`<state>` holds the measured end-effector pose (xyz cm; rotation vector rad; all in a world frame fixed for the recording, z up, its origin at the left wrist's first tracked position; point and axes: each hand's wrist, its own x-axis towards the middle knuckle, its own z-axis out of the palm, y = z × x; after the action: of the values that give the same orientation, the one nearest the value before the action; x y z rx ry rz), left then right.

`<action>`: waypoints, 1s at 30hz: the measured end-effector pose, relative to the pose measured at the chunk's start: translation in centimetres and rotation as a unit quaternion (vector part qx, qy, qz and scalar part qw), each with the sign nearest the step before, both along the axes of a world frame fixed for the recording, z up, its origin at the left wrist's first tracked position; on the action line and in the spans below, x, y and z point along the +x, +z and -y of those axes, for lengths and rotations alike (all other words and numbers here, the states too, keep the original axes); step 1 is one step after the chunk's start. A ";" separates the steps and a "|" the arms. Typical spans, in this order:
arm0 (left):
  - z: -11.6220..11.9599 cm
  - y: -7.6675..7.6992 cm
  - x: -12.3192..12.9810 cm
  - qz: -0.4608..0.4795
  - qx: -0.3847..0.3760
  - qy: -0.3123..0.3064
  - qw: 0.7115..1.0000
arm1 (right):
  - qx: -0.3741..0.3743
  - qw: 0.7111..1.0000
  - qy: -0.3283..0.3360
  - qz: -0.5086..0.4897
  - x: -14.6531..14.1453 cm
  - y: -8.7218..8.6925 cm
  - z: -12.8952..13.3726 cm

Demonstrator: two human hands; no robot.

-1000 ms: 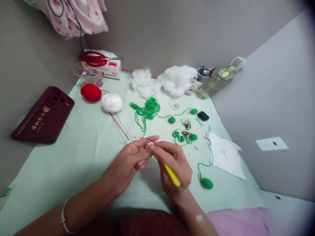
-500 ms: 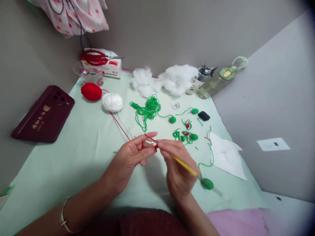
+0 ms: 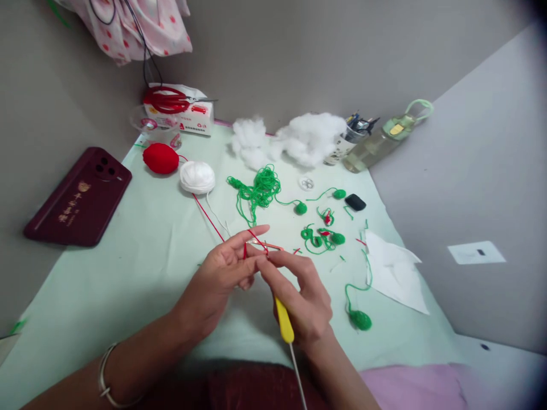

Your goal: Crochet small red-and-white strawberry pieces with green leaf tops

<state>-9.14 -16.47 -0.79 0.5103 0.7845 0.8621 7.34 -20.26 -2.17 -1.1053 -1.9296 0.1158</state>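
My left hand (image 3: 228, 256) pinches a small piece of red crochet, mostly hidden by the fingers, between thumb and fingertip. Red yarn (image 3: 257, 239) loops over its raised index finger and runs back toward the red ball (image 3: 160, 158). Meeting it at the crochet piece, my right hand (image 3: 299, 290) has thumb and index fingertips pressed together there. In its palm rests a crochet hook (image 3: 284, 324) with a yellow handle; the metal shaft slants down toward my lap. Behind the fingers lies a slim orange tool (image 3: 276, 247), partly hidden.
A white yarn ball (image 3: 197, 177), tangled green yarn (image 3: 260, 189) and white stuffing (image 3: 310, 139) lie beyond the hands. Several green crocheted pieces (image 3: 359, 320) are at right, near white paper (image 3: 395, 273). A phone (image 3: 79, 196), red scissors (image 3: 168, 101) and a bottle (image 3: 376, 145) stand around the edges.
The crochet hook has swung round in my right hand: its handle now points down toward me with the metal shaft outward. The right fingertips have moved left against the left thumb.
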 end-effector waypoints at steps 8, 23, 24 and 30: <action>-0.2 0.1 0.1 0.015 0.001 0.000 1.000 | -0.175 0.907 0.031 -0.383 0.0 0.9 -1.7; -0.2 -0.1 0.6 0.021 -0.033 -0.009 0.999 | -0.042 0.985 -0.028 -0.166 -0.4 -0.4 -0.9; -0.3 -0.1 0.6 0.031 -0.039 -0.009 0.999 | -0.063 0.976 -0.031 -0.207 -0.3 -0.2 -1.0; -0.7 -0.3 0.0 0.041 -0.046 0.017 0.998 | -0.181 0.875 -0.021 -0.448 0.3 0.7 -1.9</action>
<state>-9.13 -15.73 -1.10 0.3792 0.7548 0.8691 7.62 -18.37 -1.46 -1.0550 -1.0548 0.8433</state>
